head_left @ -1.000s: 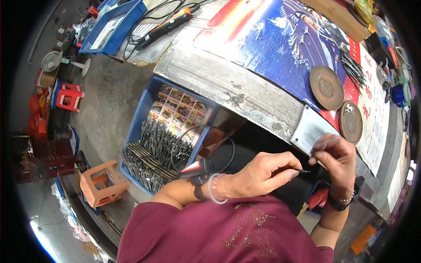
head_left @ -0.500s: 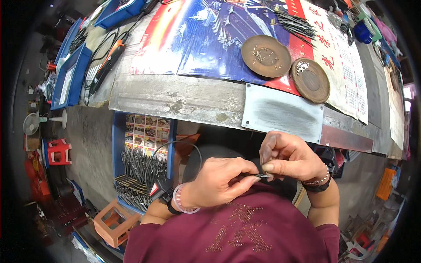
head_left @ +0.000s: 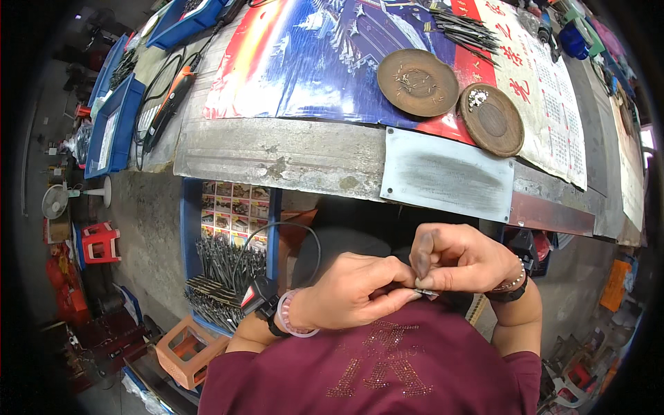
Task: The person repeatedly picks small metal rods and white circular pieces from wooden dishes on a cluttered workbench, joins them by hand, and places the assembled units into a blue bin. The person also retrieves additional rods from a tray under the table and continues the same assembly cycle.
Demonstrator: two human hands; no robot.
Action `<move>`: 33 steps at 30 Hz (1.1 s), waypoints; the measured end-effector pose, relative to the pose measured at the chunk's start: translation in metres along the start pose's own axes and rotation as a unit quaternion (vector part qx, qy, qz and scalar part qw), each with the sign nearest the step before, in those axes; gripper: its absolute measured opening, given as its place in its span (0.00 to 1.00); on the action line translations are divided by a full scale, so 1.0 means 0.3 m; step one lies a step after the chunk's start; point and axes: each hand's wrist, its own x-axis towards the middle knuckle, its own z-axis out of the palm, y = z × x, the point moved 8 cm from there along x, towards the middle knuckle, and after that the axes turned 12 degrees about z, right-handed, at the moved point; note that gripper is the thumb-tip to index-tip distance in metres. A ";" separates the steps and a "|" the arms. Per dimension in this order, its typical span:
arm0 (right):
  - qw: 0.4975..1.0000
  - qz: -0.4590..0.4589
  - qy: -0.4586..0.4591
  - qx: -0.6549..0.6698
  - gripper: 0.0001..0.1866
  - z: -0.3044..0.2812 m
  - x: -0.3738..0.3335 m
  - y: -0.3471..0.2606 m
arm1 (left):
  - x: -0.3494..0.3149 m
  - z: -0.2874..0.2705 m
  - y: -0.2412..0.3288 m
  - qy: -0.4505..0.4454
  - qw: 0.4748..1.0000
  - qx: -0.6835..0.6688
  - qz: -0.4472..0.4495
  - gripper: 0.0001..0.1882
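My left hand (head_left: pixel 363 287) is closed in a pinch on a thin dark cable piece with a metal tip (head_left: pixel 427 293). Only the silvery tip sticks out past the thumb; the rest is hidden in the hand. Right beside it, my right hand (head_left: pixel 462 259) has thumb and index finger pressed together at the tip. Whatever lies between those fingertips is too small to name. Both hands are close to my chest, below the bench edge. Beyond them, a grey-smudged pale plate (head_left: pixel 446 173) is fixed along the bench's front.
On the bench lie a brown round dish (head_left: pixel 418 81) with small metal pins, another dish (head_left: pixel 491 119) with small white pieces, and black cable pieces (head_left: pixel 467 31). An orange-and-black tool (head_left: pixel 169 104) lies near blue bins (head_left: pixel 114 128). A blue-edged box (head_left: pixel 232 266) at left holds many black cables.
Both hands have shifted slightly right and down in the picture. The metal tip now points more downward, and my right fingers remain pinched beside it.
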 end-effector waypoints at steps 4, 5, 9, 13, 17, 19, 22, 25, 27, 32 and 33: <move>0.959 0.012 -0.014 -0.282 0.07 0.039 -0.021 -0.052 | -0.005 0.023 -0.007 -0.062 0.998 0.013 0.006 0.08; 0.946 0.004 0.009 -0.324 0.08 0.050 -0.029 -0.068 | -0.005 0.024 -0.010 -0.068 0.997 0.030 0.009 0.08; 0.821 -0.089 0.170 -0.538 0.11 0.109 -0.063 -0.128 | 0.015 0.008 -0.008 -0.021 0.995 0.077 0.051 0.11; 0.704 -0.180 0.254 -0.638 0.10 0.147 -0.086 -0.137 | 0.031 0.005 0.001 0.002 0.987 0.120 0.108 0.16; 0.675 -0.213 0.263 -0.656 0.09 0.152 -0.097 -0.149 | 0.039 0.007 0.009 0.009 0.982 0.144 0.121 0.17; 0.717 -0.142 0.218 -0.647 0.10 0.108 -0.079 -0.136 | 0.046 0.005 0.010 0.007 0.980 0.169 0.107 0.17; 0.830 -0.013 0.366 -0.421 0.11 -0.133 -0.157 -0.181 | 0.051 -0.011 0.010 0.011 0.983 0.169 0.068 0.16; 0.711 -0.065 0.516 -0.473 0.08 -0.391 -0.209 -0.259 | 0.053 -0.020 0.004 0.038 0.997 0.058 0.033 0.12; 0.685 -0.032 0.535 -0.494 0.08 -0.524 -0.209 -0.248 | 0.050 -0.014 0.007 0.041 0.998 0.037 0.022 0.12; 0.607 -0.030 0.522 -0.599 0.05 -0.632 -0.158 -0.235 | 0.031 -0.012 -0.011 0.065 0.997 -0.015 -0.024 0.11; 0.594 -0.025 0.519 -0.614 0.05 -0.635 -0.149 -0.235 | 0.029 -0.012 -0.014 0.065 0.997 -0.020 -0.027 0.11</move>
